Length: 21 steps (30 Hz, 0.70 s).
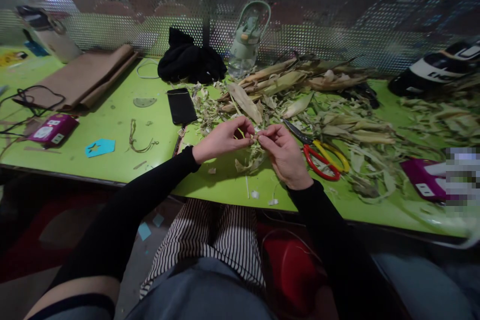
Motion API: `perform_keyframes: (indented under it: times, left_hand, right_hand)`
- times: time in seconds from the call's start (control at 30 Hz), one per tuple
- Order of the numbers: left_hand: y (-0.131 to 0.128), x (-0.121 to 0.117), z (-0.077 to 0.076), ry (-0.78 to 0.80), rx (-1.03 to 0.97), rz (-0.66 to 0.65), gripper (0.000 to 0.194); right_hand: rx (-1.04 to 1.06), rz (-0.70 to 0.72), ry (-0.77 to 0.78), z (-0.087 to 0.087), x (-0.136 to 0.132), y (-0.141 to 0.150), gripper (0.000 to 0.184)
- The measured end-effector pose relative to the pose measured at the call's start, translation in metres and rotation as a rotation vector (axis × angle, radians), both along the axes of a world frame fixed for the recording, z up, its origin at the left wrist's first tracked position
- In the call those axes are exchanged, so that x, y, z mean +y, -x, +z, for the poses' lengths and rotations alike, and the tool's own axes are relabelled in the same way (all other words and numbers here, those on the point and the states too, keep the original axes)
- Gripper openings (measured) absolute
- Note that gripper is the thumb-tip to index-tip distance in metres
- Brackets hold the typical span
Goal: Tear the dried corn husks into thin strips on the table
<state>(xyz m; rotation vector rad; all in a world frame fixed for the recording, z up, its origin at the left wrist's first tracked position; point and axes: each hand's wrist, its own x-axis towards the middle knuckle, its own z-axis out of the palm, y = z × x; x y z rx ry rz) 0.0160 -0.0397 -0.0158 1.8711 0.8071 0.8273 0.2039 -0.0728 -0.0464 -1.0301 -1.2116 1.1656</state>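
My left hand (231, 137) and my right hand (282, 152) meet over the front of the green table, both in a pinch. Between their fingertips is a small pale strip of corn husk (255, 137), mostly hidden by the fingers. Curled husk shreds (252, 161) lie just below the hands. Right beside my right hand rest scissors (325, 160) with one red and one yellow handle, blades pointing to the husks. Behind the hands spreads a heap of dried corn husks (277, 82), with a broad pale husk leaf (243, 101) nearest my fingers.
Left of the husks lies a black phone (182, 106). A black cloth (191, 60) and a green water bottle (245, 42) stand before the perforated metal screen (142, 20). Purple boxes (52, 130) sit at both sides. A dark bottle (435, 70) lies tilted at right.
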Motion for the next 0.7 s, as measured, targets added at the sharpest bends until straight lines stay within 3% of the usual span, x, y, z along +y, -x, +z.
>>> perform_keyframes:
  times: [0.2, 0.4, 0.7]
  left_hand:
    - [-0.0001, -0.0035, 0.0029, -0.163, 0.056, 0.044, 0.010]
    - [-0.0012, -0.0051, 0.0028, -0.226, 0.100, 0.075, 0.016]
    - [-0.0014, -0.0059, -0.0021, -0.481, 0.215, 0.099, 0.006]
  right_hand:
    - [0.076, -0.021, -0.001, -0.0007, 0.0018, -0.0004, 0.035]
    - [-0.040, -0.084, -0.048, -0.0022, 0.0002, 0.0018, 0.036]
    - [-0.071, -0.098, -0.069, -0.0048, 0.0007, 0.0008, 0.035]
